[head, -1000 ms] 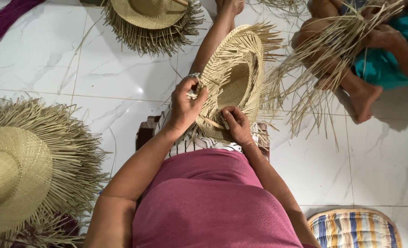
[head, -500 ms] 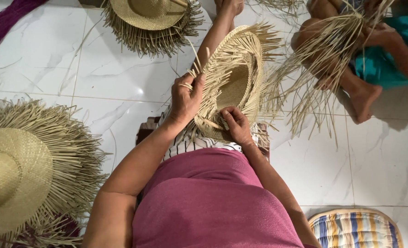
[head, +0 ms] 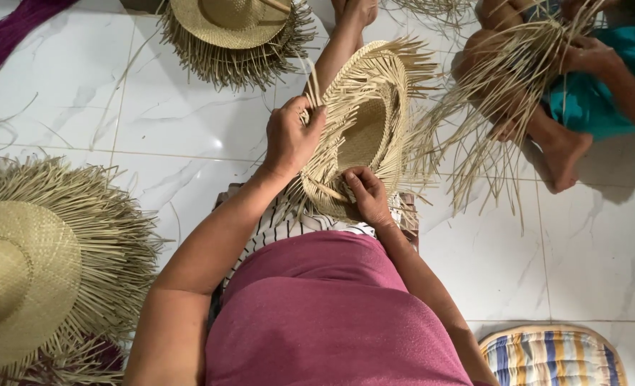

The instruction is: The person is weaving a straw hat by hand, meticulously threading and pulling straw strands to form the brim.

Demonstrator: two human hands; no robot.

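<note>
Left hand (head: 289, 139) has risen, its fingertips hidden behind straw hat (head: 364, 132).

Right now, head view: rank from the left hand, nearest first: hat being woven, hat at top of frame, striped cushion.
1. Hat being woven: held by the left hand, centre.
2. Unfinished hat at the top: on the floor, up and to its left.
3. Striped cushion: bottom-right corner, farthest.
</note>
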